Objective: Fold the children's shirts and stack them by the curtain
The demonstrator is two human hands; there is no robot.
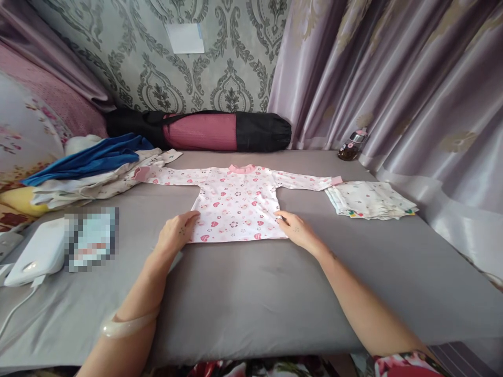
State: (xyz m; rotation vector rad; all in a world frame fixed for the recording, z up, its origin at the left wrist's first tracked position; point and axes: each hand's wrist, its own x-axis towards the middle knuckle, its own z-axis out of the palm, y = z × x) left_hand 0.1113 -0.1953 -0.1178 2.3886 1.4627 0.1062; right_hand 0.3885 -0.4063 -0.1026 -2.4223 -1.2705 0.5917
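In the head view, a pink-patterned shirt [237, 205] lies flat on the grey sheet [251, 298], sleeves spread — the left hand [178, 230], fingers closed, pinches one side edge above the hem, and the right hand [299, 230] likewise pinches the opposite edge.

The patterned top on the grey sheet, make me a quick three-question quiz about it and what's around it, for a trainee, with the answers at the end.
1. True or false: the left hand and right hand are at opposite side edges of the patterned top.

2. Which is closest to the pink cuff at the picture's right?
A) the pink-and-black roll
B) the folded cloths
C) the blue garment

3. Fill in: the pale bangle is worn on the person's ____ arm.

Key: 1. True. 2. B. 3. Left.
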